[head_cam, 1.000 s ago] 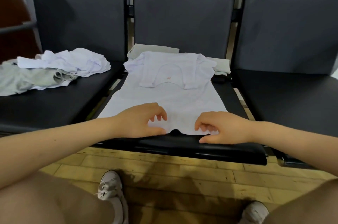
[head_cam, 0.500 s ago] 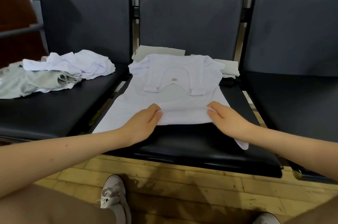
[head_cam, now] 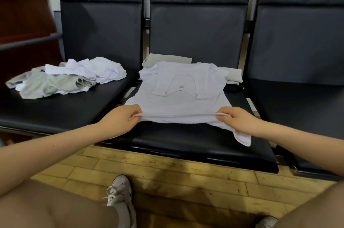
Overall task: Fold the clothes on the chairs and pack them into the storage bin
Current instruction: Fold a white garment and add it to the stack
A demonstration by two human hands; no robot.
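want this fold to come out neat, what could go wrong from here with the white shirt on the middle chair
1. The right hand pinches the hem in from the corner, and that corner of the white shirt hangs loose below it, so it may bunch inside the fold.
2. The left hand and right hand hold the hem slightly uneven; the fold could land crooked.
3. The sleeves already folded across the chest lie loose, and carrying the hem up over them could shift them.
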